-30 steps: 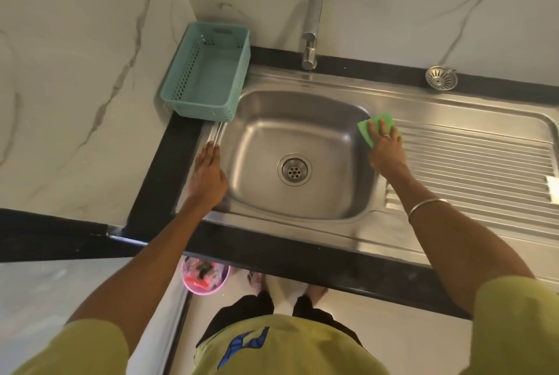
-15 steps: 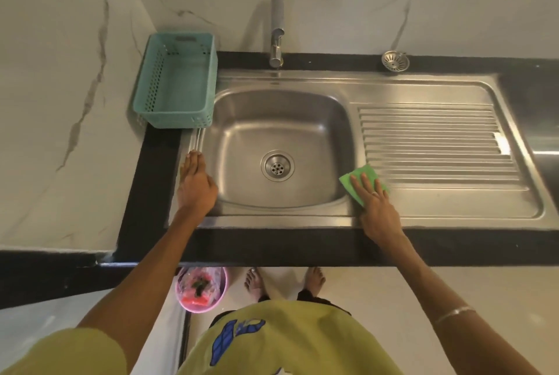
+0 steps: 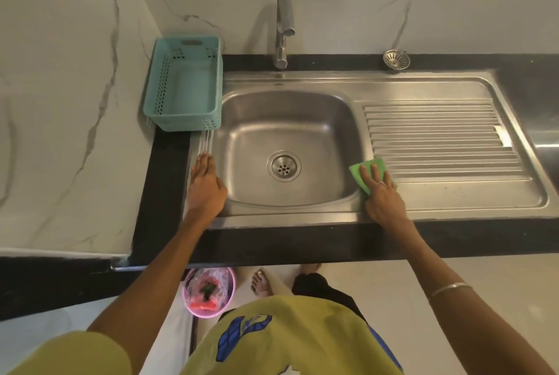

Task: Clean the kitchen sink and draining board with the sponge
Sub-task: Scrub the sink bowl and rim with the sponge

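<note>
A steel sink (image 3: 260, 120) with a round drain (image 3: 283, 166) is set in a black counter, and its ribbed draining board (image 3: 438, 129) runs off to the right. My right hand (image 3: 382, 193) presses a green sponge (image 3: 358, 173) flat with straight fingers on the strip between the basin and the ribs, near the front. My left hand (image 3: 205, 185) rests flat on the sink's left rim, fingers straight.
A teal plastic basket (image 3: 184, 84) stands on the counter left of the basin. The tap (image 3: 284, 26) rises behind the sink, and a loose metal strainer (image 3: 396, 59) lies on the back ledge. A pink bin (image 3: 208, 293) sits on the floor under the counter.
My right hand slid the sponge from the far end of the strip beside the basin toward the front edge. The left hand stayed on the left rim. The view shifted right.
</note>
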